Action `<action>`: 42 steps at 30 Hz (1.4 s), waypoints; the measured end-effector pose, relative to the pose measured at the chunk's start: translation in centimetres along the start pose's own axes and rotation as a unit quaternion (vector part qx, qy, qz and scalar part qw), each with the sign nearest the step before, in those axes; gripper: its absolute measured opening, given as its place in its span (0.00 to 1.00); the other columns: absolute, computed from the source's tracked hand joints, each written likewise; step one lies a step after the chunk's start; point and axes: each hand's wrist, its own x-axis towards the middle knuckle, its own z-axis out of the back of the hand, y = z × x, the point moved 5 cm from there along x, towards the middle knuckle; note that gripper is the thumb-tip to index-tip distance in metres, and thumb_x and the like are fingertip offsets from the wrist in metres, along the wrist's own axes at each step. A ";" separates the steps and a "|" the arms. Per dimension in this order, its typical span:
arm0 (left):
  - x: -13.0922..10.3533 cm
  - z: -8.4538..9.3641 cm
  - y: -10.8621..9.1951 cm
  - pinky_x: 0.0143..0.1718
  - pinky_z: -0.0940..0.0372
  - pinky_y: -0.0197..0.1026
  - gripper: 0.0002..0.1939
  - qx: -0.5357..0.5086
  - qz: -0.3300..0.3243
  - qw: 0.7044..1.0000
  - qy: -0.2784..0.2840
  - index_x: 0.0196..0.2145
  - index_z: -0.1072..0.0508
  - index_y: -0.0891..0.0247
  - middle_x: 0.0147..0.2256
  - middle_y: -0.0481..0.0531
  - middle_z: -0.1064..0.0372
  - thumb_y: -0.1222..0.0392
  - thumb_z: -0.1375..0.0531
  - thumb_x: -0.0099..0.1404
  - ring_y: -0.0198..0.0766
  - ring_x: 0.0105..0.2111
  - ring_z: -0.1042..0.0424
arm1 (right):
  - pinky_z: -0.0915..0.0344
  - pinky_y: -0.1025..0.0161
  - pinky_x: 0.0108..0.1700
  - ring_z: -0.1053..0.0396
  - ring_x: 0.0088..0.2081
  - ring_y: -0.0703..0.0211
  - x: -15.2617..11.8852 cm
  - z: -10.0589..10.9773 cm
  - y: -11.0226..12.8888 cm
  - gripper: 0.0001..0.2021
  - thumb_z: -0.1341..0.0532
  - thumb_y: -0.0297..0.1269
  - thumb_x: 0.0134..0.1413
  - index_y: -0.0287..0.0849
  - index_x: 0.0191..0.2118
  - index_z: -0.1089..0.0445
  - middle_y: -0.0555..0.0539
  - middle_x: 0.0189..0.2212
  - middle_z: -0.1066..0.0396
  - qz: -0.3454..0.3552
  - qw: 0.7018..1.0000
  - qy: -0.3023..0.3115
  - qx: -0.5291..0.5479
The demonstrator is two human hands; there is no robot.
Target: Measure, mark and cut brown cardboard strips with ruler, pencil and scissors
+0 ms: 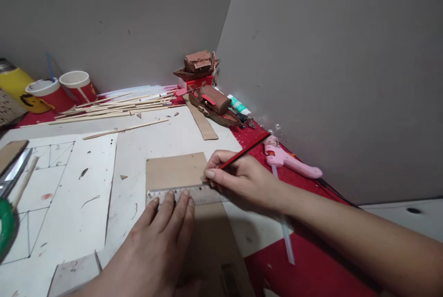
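Note:
A brown cardboard piece (176,170) lies on white paper, with a clear ruler (204,194) across it. My left hand (162,232) presses on the ruler's left half, its fingers lying flat and slightly apart. The pencil (245,151), dark red, is pinched in my right hand (238,177), its tip down by the ruler's upper edge near the cardboard's right side. Part of the ruler's right end is hidden under my right hand.
A pink glue gun (292,163) lies right on the red cloth (304,260). Behind are thin wooden sticks (117,110), two cups (78,87) and brown model boats (214,103). At the left are green-handled scissors (7,223) and a paper drawing (79,204).

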 end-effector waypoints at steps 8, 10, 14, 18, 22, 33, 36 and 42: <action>0.5 0.7 -0.1 0.53 0.32 0.63 0.46 0.015 0.005 1.000 0.009 0.66 0.40 0.76 0.64 0.71 0.46 0.47 0.36 0.57 0.69 0.60 0.37 | 0.44 0.64 0.29 0.39 0.26 0.62 0.3 -0.5 -0.3 0.12 0.42 0.43 0.61 0.42 0.30 0.35 0.52 0.22 0.36 0.017 0.999 0.018 -0.048; 0.6 0.9 -0.1 0.53 0.31 0.64 0.45 0.015 0.002 1.000 0.010 0.66 0.41 0.76 0.64 0.71 0.46 0.47 0.36 0.57 0.69 0.60 0.38 | 0.44 0.65 0.29 0.40 0.26 0.62 0.4 -0.5 -0.3 0.12 0.42 0.42 0.61 0.42 0.30 0.35 0.53 0.23 0.36 0.019 0.998 0.017 -0.057; 0.5 0.8 -0.2 0.53 0.32 0.64 0.46 0.006 0.004 1.000 0.028 0.66 0.41 0.75 0.65 0.70 0.48 0.45 0.36 0.58 0.70 0.61 0.39 | 0.44 0.65 0.30 0.40 0.27 0.63 0.5 -0.6 -0.3 0.11 0.42 0.41 0.61 0.42 0.29 0.36 0.53 0.23 0.37 0.034 0.997 0.019 -0.065; 0.1 0.6 -0.1 0.55 0.33 0.62 0.46 0.011 0.007 1.000 0.003 0.67 0.43 0.74 0.66 0.69 0.49 0.46 0.37 0.58 0.67 0.62 0.40 | 0.44 0.65 0.29 0.41 0.26 0.63 0.5 -0.7 -0.3 0.11 0.42 0.41 0.61 0.42 0.29 0.36 0.53 0.22 0.38 0.037 0.997 0.024 -0.065; 0.1 0.6 0.0 0.56 0.33 0.62 0.46 0.002 0.005 1.000 -0.013 0.67 0.42 0.75 0.65 0.71 0.45 0.47 0.36 0.58 0.66 0.62 0.39 | 0.44 0.65 0.30 0.42 0.26 0.63 0.6 -0.7 -0.3 0.11 0.42 0.40 0.61 0.42 0.29 0.36 0.54 0.22 0.38 0.038 0.997 0.024 -0.062; 0.1 0.4 -0.2 0.56 0.32 0.59 0.48 0.041 0.002 0.999 -0.034 0.66 0.42 0.74 0.64 0.69 0.42 0.44 0.35 0.57 0.64 0.61 0.36 | 0.42 0.65 0.32 0.39 0.28 0.62 0.5 -0.7 -0.3 0.10 0.42 0.39 0.61 0.42 0.29 0.35 0.53 0.24 0.38 0.070 0.994 0.021 -0.080; 0.0 0.2 -0.1 0.57 0.34 0.58 0.49 0.040 0.003 0.999 -0.036 0.67 0.44 0.74 0.65 0.68 0.43 0.44 0.35 0.57 0.63 0.62 0.38 | 0.42 0.65 0.32 0.39 0.28 0.62 0.5 -0.7 -0.4 0.10 0.42 0.39 0.61 0.42 0.29 0.34 0.53 0.24 0.37 0.074 0.995 0.011 -0.073; 0.0 0.3 -0.2 0.56 0.33 0.58 0.48 0.043 0.004 0.998 -0.039 0.67 0.43 0.74 0.64 0.68 0.42 0.43 0.36 0.57 0.63 0.61 0.37 | 0.41 0.65 0.31 0.39 0.28 0.62 0.4 -0.8 -0.6 0.10 0.41 0.39 0.62 0.42 0.29 0.34 0.52 0.24 0.37 0.082 0.995 -0.004 -0.061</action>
